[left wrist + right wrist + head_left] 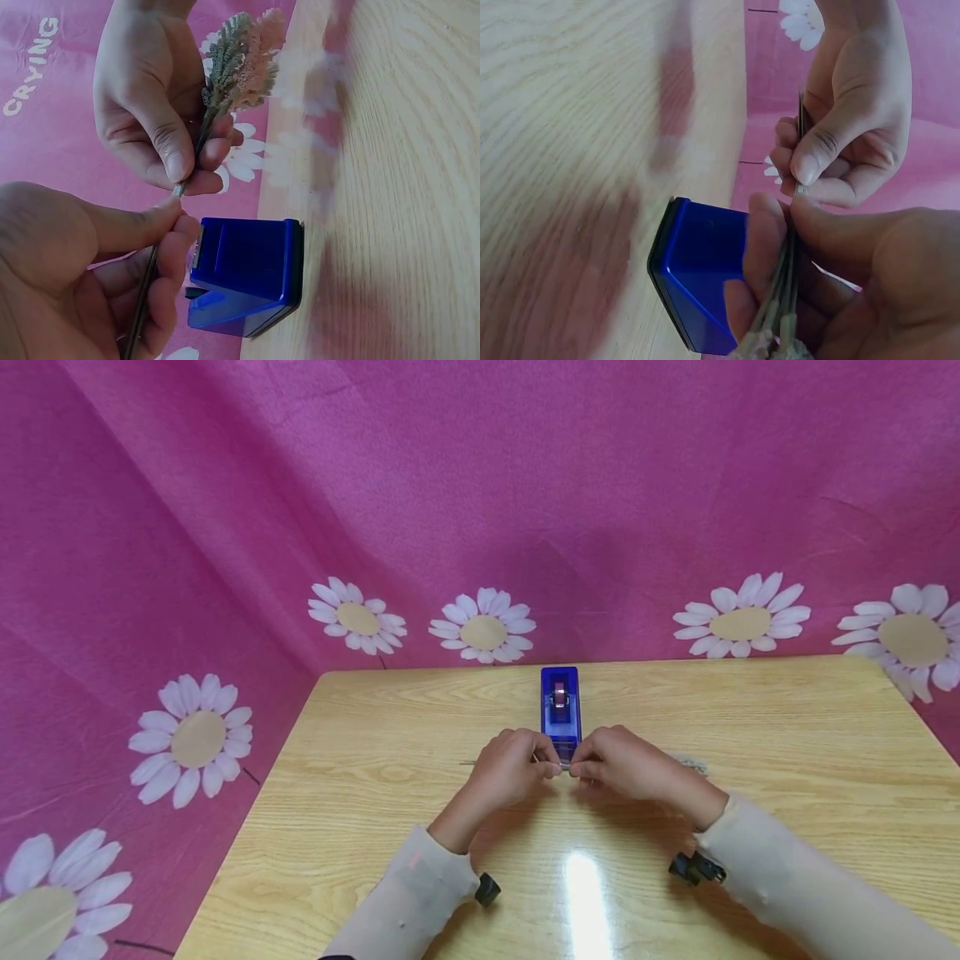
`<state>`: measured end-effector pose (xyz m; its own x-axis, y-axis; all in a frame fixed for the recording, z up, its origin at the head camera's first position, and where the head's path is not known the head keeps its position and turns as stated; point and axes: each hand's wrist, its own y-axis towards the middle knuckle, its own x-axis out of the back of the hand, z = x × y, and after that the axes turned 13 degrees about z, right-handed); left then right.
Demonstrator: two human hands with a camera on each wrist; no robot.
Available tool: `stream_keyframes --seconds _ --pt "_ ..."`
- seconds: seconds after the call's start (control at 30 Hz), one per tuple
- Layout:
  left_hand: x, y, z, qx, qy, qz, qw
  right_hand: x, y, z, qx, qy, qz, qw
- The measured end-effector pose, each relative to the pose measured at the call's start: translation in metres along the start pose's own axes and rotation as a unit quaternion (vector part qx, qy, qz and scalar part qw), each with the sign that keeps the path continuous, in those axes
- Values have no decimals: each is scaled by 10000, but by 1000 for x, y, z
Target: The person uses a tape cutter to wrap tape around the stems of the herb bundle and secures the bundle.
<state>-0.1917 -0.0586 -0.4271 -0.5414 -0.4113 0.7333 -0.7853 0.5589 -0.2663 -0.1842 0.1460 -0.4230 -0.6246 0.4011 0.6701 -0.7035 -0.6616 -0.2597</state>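
Observation:
A small bunch of flower sprigs with thin stems [781, 281] is held between both hands over the table. My left hand [517, 764] pinches the lower stems between thumb and curled fingers. Close beside it, my right hand [626, 764] grips the stems nearer the flower heads [244, 64], which are fluffy, grey-green and pale pink. Between the two thumbs a narrow shiny band [178, 190] shows on the stems, looking like clear tape. Just beyond the fingertips stands a blue tape dispenser [561, 714], its near end partly hidden by the hands in the head view.
The light wooden table [390, 718] reaches back to a pink cloth [570, 485] printed with white daisies. Another such cloth face hangs on the left. A black wrist strap piece [487, 889] sticks out from the left sleeve, another [697, 868] from the right.

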Motion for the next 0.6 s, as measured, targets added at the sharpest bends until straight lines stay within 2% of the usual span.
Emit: stream_keyframes --seconds 0.17,0.3,0.43,0.6 --pt "1 0 0 -67 -251 173 9995 -1 -2 3 -108 -187 -371 9991" --pt "2 -1 0 -117 -213 312 9992 -3 -4 4 -129 -255 -591 9978" --pt "1 0 0 -149 -29 257 9996 -4 -3 5 -159 -264 -667 9973" --pt "0 1 1 -120 77 90 9999 -2 -2 6 -280 -101 -523 9982"
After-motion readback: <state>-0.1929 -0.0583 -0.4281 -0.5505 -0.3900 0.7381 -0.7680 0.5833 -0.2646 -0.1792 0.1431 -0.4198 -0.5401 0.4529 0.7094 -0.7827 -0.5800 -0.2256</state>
